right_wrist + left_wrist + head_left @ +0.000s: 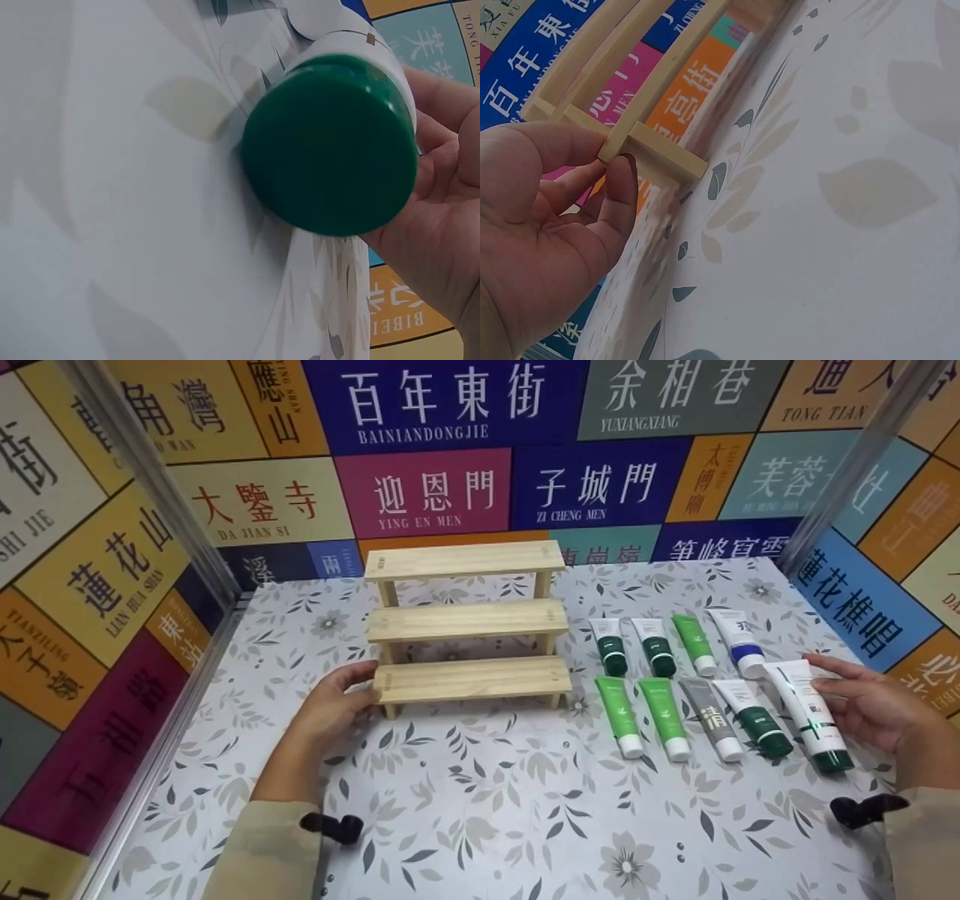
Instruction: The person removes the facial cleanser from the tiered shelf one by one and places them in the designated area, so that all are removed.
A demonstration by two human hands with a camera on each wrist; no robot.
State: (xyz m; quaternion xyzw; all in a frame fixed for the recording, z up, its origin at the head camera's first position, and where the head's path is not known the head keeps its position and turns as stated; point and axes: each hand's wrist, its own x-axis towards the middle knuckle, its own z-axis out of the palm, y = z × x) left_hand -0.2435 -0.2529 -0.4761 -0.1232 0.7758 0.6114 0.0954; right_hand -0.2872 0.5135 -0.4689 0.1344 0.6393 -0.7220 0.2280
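Observation:
A three-tier wooden display stand (472,679) stands on the table, its shelves stepping up toward the back. My left hand (341,697) is at the left end of its lowest shelf; in the left wrist view, thumb and fingers (619,187) pinch that wooden end. My right hand (874,705) holds a white squeeze tube with a dark green cap (806,709) by its right side, thumb on the tube's face. The round green cap (330,150) fills much of the right wrist view and hides part of the fingers.
Left of the held tube lie two rows of squeeze tubes: green ones (619,712), a grey one (709,716), white ones with green bottoms (750,716) and a white one with a blue band (736,637). Printed sign panels (424,491) wall the table's back and sides.

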